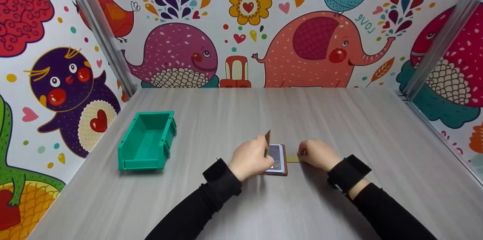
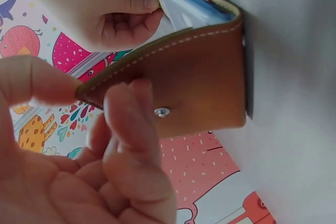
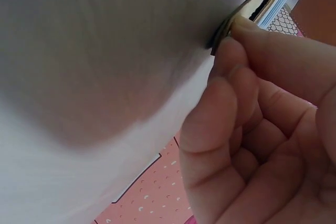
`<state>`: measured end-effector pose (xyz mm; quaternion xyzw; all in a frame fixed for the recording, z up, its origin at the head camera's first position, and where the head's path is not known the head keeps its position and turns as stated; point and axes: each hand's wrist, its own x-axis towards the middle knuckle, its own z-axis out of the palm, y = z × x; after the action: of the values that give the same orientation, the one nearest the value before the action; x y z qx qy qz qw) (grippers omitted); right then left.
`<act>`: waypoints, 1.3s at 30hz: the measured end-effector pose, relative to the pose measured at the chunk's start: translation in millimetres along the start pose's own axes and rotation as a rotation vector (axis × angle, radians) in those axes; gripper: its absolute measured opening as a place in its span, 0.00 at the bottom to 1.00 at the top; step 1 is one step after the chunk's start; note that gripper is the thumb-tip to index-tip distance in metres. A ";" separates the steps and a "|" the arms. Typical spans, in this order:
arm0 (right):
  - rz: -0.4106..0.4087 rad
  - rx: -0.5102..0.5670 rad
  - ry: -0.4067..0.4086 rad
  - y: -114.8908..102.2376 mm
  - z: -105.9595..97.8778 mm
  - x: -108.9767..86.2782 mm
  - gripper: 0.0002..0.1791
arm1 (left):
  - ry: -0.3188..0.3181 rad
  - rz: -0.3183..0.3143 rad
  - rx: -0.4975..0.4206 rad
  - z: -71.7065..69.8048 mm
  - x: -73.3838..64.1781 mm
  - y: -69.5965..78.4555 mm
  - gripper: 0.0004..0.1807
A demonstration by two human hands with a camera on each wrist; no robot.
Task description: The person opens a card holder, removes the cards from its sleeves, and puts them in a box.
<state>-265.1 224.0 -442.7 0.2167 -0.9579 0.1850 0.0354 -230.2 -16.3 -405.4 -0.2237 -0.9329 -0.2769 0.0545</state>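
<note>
A brown leather card wallet [image 2: 199, 72] with pale stitching and a silver snap [image 2: 162, 112] lies partly opened on the table. My left hand [image 1: 249, 159] pinches the edge of its raised cover [image 1: 268, 142] between thumb and fingers. Inside the wallet are clear plastic sleeves [image 1: 278, 155], bluish at the edge in the left wrist view. From the wallet's right side a short yellowish strap [image 1: 293, 159] sticks out. Its end is pinched between the thumb and index finger of my right hand [image 1: 320, 154], low over the table, with the other fingers curled in.
A green plastic bin [image 1: 141, 164] stands on the left of the grey table [image 1: 226, 119]. Printed cartoon panels [image 1: 241, 43] wall the table at the back and sides, with metal posts [image 1: 102, 32] at the corners.
</note>
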 end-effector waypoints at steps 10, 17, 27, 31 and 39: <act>0.025 0.004 -0.018 0.1 0.4 0.6 0.06 | 0.046 0.014 -0.020 -5.2 -7.6 -9.1 0.11; 0.016 0.007 -0.019 0.7 0.6 -0.1 0.06 | 0.064 0.016 -0.019 -8.5 -10.9 -14.3 0.10; 0.025 0.006 -0.014 0.1 1.8 0.2 0.06 | 0.097 0.015 -0.008 -9.4 -14.1 -23.6 0.09; 0.021 0.008 -0.014 0.2 1.8 0.1 0.06 | 0.088 -0.013 -0.021 -11.3 -16.5 -26.7 0.10; 0.021 0.019 -0.011 0.3 0.8 -0.4 0.06 | 0.074 -0.052 -0.052 -12.5 -20.1 -34.4 0.10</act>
<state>-264.9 224.1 -443.6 0.2079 -0.9585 0.1932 0.0261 -228.0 -56.5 -416.3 -0.1902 -0.9283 -0.3104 0.0761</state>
